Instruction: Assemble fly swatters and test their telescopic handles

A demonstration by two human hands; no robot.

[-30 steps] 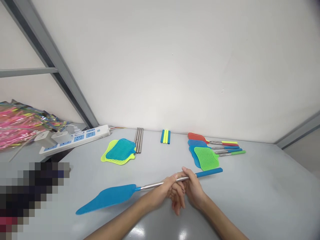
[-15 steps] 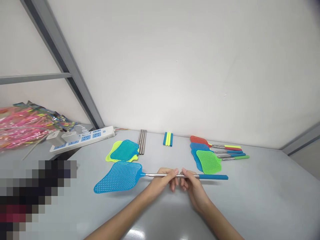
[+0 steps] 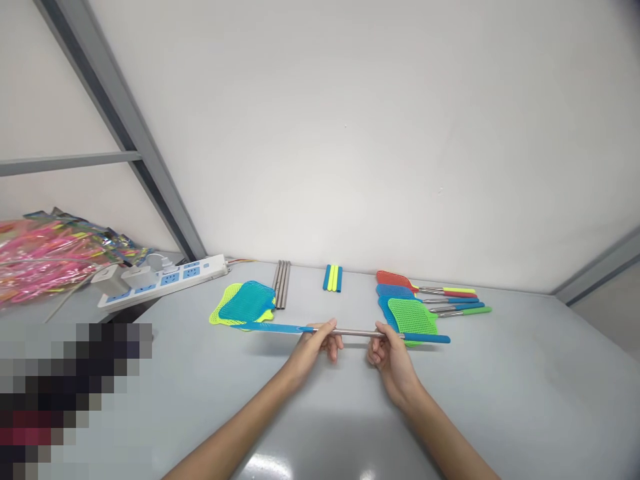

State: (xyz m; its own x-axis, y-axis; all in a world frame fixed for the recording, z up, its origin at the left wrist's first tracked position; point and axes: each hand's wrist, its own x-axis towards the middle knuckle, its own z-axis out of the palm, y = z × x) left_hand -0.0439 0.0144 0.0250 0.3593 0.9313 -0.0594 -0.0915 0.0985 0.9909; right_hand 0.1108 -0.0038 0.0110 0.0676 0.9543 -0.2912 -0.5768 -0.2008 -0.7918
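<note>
Both my hands hold a blue fly swatter (image 3: 357,332) level above the table, its metal rod running left to right. My left hand (image 3: 317,343) is closed on the rod close to the swatter's head, which is turned nearly edge-on. Farther right, my right hand (image 3: 389,350) pinches the rod beside the blue grip. Behind the left side lie a teal swatter head (image 3: 249,301) and a yellow one (image 3: 220,310) under it. A pile of swatters with rods and grips, topped by a green fly swatter (image 3: 413,316), lies behind my right hand.
Several metal tubes (image 3: 283,285) and several blue and yellow grip sleeves (image 3: 333,279) lie near the wall. A white power strip (image 3: 165,283) with plugs is at the left, beside plastic-bagged pink items (image 3: 50,253). A pixelated patch covers the lower left.
My hands have moved apart along the rod, the left one toward the swatter's head. The swatter has risen away from me and rolled, so its head now shows nearly edge-on.
</note>
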